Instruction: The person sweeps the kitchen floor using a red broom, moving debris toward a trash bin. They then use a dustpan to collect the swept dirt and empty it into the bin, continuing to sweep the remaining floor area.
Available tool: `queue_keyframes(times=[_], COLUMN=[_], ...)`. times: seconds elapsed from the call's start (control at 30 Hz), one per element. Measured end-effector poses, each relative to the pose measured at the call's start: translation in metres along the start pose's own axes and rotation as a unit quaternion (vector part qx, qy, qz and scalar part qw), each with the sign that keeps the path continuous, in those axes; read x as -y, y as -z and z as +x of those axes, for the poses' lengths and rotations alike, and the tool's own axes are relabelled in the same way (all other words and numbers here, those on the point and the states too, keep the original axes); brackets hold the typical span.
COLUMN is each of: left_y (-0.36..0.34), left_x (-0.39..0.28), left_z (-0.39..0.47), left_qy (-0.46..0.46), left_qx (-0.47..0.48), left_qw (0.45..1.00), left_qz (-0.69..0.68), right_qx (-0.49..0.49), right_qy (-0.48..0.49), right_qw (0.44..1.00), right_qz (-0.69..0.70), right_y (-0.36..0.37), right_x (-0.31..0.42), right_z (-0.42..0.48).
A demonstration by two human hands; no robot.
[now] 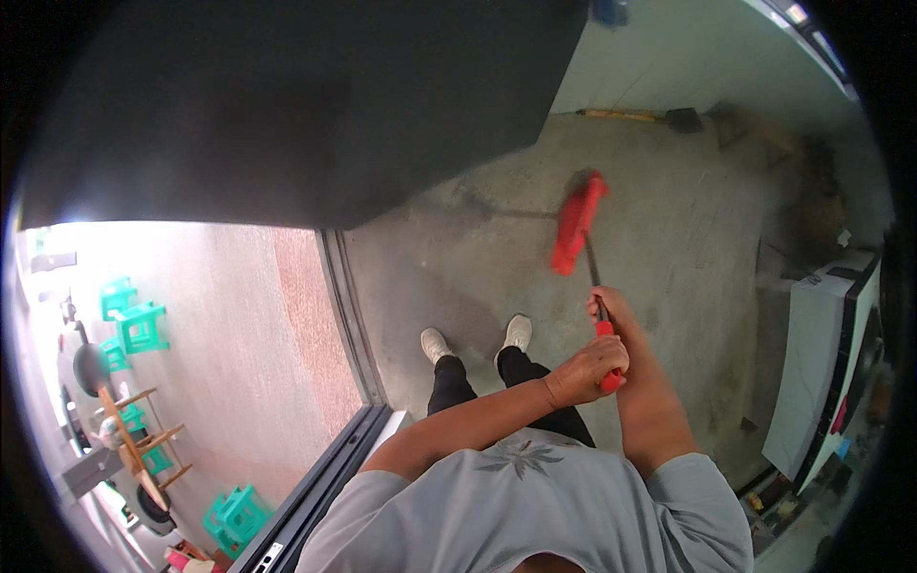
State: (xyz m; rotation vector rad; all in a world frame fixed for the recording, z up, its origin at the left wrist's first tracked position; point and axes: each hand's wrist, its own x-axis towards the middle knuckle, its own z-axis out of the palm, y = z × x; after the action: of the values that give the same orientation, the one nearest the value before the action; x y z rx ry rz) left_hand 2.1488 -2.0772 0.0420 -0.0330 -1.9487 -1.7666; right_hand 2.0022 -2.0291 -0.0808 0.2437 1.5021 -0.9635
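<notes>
A broom with a red head (579, 223) and a dark, thin shaft (592, 263) reaches out over the concrete floor ahead of me. Its head is blurred, so bristles or cloth cannot be made out. My left hand (600, 364) is wrapped around the red grip (610, 382) at the near end of the handle. Farther along, my right hand (607, 304) grasps the shaft just past that grip. The broom head lies beyond both hands, on or close to the floor. My shoes (517, 331) stand to the left of the handle.
A large dark panel (301, 107) fills the upper left. Metal door tracks (351, 315) border a bright area with green plastic stools (140, 327) and a wheeled wooden-handled cart (132, 444). A shovel (683, 120) lies along the far wall. A white cabinet-like appliance (809, 372) stands at right.
</notes>
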Motion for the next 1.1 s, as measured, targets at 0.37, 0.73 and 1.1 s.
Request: queue_keyframes(times=[0.37, 0.73, 1.1], left_y=[0.095, 0.255, 0.219], left_x=[-0.046, -0.093, -0.069], left_z=[0.101, 0.366, 0.418], left_qy=[0.101, -0.047, 0.052], left_qx=[0.153, -0.206, -0.216], left_qw=[0.947, 0.726, 0.665], left_qz=[0.263, 0.655, 0.713], right_qx=[0.006, -0.028, -0.068], right_qy=[0.186, 0.127, 0.11], right_qw=[0.982, 0.991, 0.992], right_qz=[-0.021, -0.017, -0.004], right_y=[0.087, 0.11, 0.169], right_x=[0.014, 0.019, 0.057], right_z=[-0.056, -0.096, -0.096])
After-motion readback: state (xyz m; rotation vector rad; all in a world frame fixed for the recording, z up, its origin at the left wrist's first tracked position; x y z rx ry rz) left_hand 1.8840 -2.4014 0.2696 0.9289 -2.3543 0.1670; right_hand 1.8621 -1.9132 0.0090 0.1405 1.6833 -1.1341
